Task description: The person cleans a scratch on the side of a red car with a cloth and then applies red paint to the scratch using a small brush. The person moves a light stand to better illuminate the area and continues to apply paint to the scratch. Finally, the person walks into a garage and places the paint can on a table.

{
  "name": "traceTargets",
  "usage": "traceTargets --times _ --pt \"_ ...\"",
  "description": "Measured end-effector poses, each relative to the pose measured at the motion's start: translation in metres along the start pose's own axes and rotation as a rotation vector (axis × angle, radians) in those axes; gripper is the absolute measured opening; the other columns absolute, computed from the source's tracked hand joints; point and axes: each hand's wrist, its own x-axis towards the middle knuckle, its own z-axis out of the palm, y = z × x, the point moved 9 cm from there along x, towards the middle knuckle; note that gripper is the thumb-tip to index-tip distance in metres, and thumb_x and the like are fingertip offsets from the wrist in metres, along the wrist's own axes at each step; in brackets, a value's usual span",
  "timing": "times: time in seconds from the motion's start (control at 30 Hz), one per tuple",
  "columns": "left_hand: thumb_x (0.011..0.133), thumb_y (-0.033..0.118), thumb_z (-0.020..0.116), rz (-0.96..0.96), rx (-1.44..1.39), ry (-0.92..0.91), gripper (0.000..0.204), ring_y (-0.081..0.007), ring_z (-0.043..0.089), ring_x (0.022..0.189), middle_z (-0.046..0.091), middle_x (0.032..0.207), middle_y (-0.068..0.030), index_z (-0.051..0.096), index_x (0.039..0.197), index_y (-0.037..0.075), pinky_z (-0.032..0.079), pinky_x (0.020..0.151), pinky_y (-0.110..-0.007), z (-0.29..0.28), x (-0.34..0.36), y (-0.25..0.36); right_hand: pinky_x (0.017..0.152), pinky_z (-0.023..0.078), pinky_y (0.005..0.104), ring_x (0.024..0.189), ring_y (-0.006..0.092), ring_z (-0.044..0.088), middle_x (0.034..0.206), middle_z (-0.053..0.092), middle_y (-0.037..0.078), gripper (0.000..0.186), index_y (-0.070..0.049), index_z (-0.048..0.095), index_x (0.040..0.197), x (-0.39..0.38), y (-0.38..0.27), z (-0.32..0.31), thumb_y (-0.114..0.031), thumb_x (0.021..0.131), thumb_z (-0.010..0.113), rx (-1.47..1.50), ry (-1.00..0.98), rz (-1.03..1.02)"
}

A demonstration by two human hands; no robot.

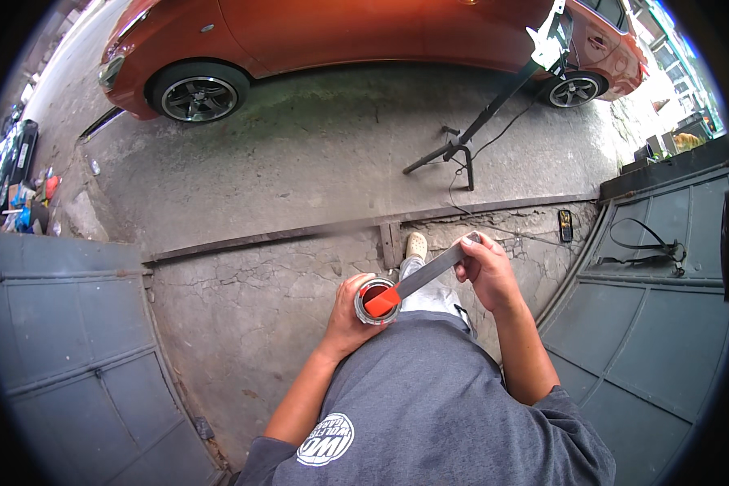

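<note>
The left hand [346,316] is curled around the side of a round, open-topped metal can [374,321], its mouth facing up toward the person's head; how the fingers close underneath is hidden. The right hand [486,271] pinches the far end of a long, flat, dark-grey strip [429,274] between thumb and fingers. From that pinch the strip slants down toward the left hand, its other end over the can's mouth and covered in a glossy orange-red coating [383,301]. Gripping the strip at its bare end probably keeps the right fingers clear of the wet-looking colour, while the upturned can, steadied close against the body by the left hand, would catch any drips.

The can's rim is pale, ridged metal with red smears; the wall inside looks dark red. The strip is straight-edged, thin and matt along its bare length, and whether it is metal or plastic I cannot tell. Below both hands is a soft, heathered grey cotton-like shirt [413,397]. Just beyond the right hand, a cream, perforated clog [416,244] stands on rough, cracked grey concrete [243,308]. Farther beyond both hands are a thin-legged black metal stand [464,150] and a smooth, shiny orange car [324,36]. To the right hand's right, a grey, panelled metal gate [616,324] carries a looped black strap [664,245].
</note>
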Motion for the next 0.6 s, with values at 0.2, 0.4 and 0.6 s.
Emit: traceTargets --times 0.2,0.4,0.6 --pt "0.066 0.023 0.103 -0.012 0.006 0.011 0.097 -0.0339 0.054 0.136 0.056 0.143 -0.013 0.05 0.145 0.008 0.045 0.118 -0.046 -0.003 0.002 -0.002 0.064 0.051 0.0266 0.068 0.0121 0.063 0.084 0.066 0.003 0.016 -0.005 0.067 0.106 -0.007 -0.025 0.011 -0.022 0.106 0.065 -0.099 -0.017 -0.097" --pt "0.065 0.023 0.103 -0.012 0.041 0.036 0.097 -0.0349 0.054 0.135 0.057 0.142 -0.0138 0.05 0.145 0.008 0.045 0.117 -0.046 -0.003 0.002 -0.005 0.068 0.052 0.0262 0.074 0.0101 0.063 0.086 0.066 0.002 0.018 -0.001 0.068 0.109 -0.031 -0.059 0.044 -0.018 0.107 0.064 -0.38 -0.094 -0.268" --pt "0.062 0.016 0.1 0.153 0.15 0.08 0.1 -0.0383 0.057 0.133 0.06 0.14 -0.0155 0.049 0.147 0.009 0.046 0.111 -0.048 -0.006 0.006 0.008 0.07 0.054 0.0358 0.078 0.0267 0.069 0.09 0.071 0.012 0.012 -0.003 0.071 0.105 -0.064 -0.073 0.117 -0.014 0.099 0.073 -0.992 -0.276 -0.662"
